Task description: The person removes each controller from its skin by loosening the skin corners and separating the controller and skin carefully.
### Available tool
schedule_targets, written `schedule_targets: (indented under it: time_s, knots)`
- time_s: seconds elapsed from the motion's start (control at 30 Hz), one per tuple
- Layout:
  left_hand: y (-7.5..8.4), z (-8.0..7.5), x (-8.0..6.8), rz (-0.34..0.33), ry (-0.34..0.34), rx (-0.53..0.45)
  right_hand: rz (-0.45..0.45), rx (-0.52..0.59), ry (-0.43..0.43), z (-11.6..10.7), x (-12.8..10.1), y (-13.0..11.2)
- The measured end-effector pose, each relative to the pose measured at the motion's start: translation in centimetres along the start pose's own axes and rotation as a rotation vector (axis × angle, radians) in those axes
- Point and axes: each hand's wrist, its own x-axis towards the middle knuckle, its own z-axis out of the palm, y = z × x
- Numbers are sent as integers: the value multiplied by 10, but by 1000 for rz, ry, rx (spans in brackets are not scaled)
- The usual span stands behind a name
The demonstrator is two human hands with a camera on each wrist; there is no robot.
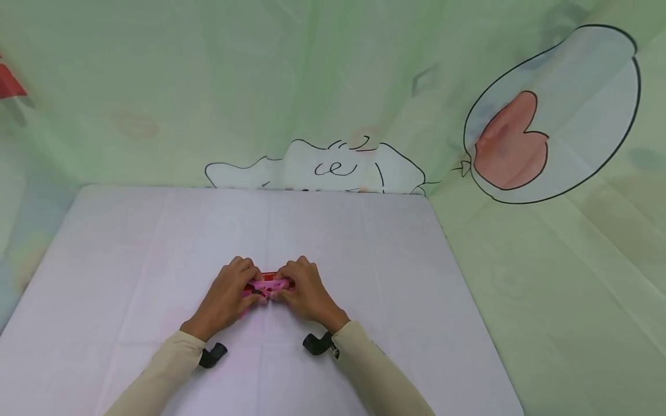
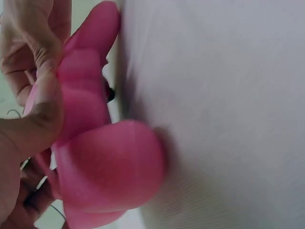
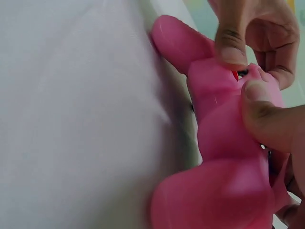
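Observation:
A pink moulded thing with smooth, rounded bulges (image 1: pixel 270 285) lies low over the white cloth, between both hands. Its kind cannot be told. At its far edge shows a red piece (image 1: pixel 269 276) with pale lettering. My left hand (image 1: pixel 229 292) grips the left end, its thumb pressed along the near side. From the other end my right hand (image 1: pixel 307 289) pinches it, thumb toward the left one. Close up in the left wrist view, the pink body (image 2: pixel 109 162) swells wide at one end. Dark and red bits peek from a gap by the thumbs in the right wrist view.
White cloth covers the table (image 1: pixel 390 335). Black wrist mounts (image 1: pixel 213 355) stick out at both cuffs. A green backdrop (image 1: pixel 250 86) with drawn cartoon shapes rises behind the table and along its right side. Something red (image 1: pixel 9 82) shows at the far left.

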Motion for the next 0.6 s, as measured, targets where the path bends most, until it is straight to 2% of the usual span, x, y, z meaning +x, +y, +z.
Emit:
schedule_targets:
  time_s: [0.2, 0.4, 0.6]
  knots:
    - [2, 3, -5, 58, 74, 47, -95, -68, 89, 4, -7, 3]
    - [2, 5, -8, 121, 133, 90, -152, -138, 108, 3, -11, 5]
    - [3, 4, -10, 167, 138, 104, -175, -73, 137, 2, -17, 7]
